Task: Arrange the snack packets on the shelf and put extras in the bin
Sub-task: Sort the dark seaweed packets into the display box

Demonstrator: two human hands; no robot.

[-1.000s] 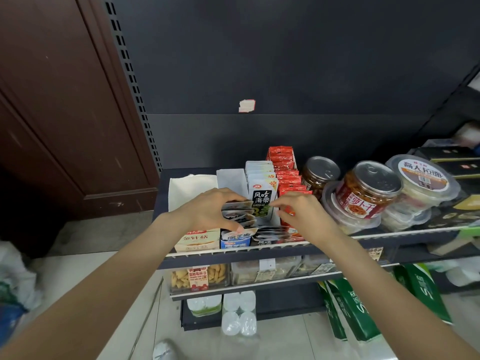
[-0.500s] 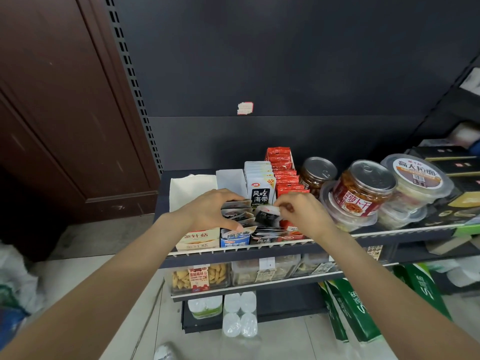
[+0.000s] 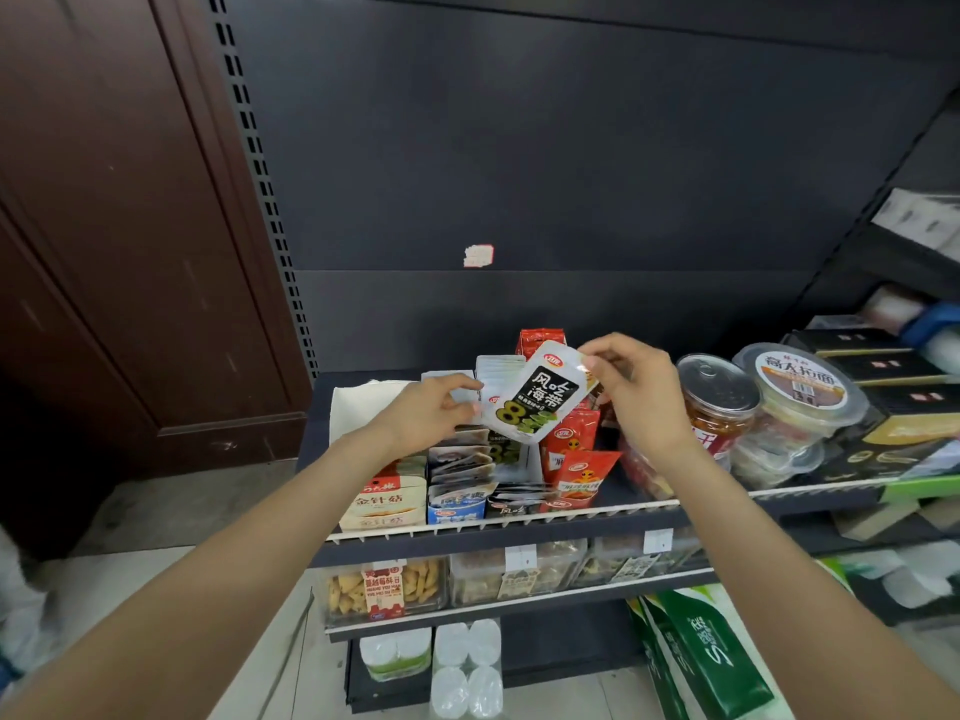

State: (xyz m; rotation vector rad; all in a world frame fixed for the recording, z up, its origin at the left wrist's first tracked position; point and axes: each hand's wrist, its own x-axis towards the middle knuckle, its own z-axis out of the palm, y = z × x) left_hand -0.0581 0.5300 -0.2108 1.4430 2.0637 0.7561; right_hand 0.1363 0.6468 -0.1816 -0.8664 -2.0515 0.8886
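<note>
Right hand (image 3: 641, 392) pinching seaweed packet (image 3: 537, 394) by 1 corner; left hand (image 3: 434, 413) gripping upright packets (image 3: 491, 379); risks toppling red packets (image 3: 574, 454) beneath.

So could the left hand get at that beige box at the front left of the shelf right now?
Probably yes. The left hand hovers just behind and above the beige box, which sits at the open shelf edge with nothing over it. Its fingers touch the white packets, though, so it would have to let go first.
</note>
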